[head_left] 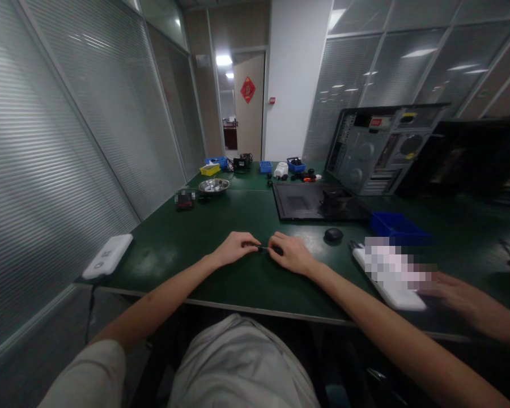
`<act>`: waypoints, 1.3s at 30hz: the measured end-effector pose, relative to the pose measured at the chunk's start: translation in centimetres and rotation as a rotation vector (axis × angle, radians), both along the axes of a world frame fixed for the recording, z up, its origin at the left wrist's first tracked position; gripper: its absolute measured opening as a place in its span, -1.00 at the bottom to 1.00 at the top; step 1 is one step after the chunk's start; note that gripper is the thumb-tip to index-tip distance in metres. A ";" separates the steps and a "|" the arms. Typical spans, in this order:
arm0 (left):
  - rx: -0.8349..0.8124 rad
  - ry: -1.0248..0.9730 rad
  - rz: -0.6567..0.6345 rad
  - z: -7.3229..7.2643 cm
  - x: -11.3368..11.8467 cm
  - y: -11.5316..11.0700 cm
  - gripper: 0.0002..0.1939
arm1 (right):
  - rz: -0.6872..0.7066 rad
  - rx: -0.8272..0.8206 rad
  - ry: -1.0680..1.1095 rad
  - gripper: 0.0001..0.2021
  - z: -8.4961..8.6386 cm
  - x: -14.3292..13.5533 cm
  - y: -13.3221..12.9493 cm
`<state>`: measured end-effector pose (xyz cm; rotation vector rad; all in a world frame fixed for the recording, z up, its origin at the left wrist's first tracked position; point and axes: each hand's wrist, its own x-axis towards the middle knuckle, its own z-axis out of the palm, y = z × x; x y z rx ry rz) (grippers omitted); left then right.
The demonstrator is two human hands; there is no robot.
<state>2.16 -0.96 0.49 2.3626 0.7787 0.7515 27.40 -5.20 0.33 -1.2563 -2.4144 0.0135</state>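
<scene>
Just left of the table's middle, my left hand [237, 247] has its thumb and fingers pinched on a small dark piece [260, 249], too small to name. Facing it, my right hand [289, 251] is closed around the dark handle of what looks like a small screwdriver [277, 250]. A thin metal shaft runs from the right fingers to the dark piece at the left fingertips. Both hands rest low over the green table [221, 289]. A black computer mouse [334, 235] lies to the right of my right hand.
A black panel [297, 201] and an open computer case [376, 150] stand behind on the right, near a blue tray [397, 226]. A co-worker's hand [454, 289] is by a white power strip [403, 297]. A metal dish [213, 186] and another white strip [108, 256] are leftward.
</scene>
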 end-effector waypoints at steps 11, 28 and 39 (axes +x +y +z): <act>-0.084 -0.066 0.050 -0.3 0.2 0.1 -0.79 | 0.061 -0.012 0.007 -0.85 0.3 0.1 0.0; -0.055 -0.080 0.004 -0.4 0.2 -0.3 -0.79 | 0.106 0.016 -0.032 -0.88 0.4 -0.4 -0.1; -0.018 0.039 0.116 -1.4 -0.4 3.0 -0.77 | 0.082 0.015 -0.005 -0.86 0.2 -0.3 0.0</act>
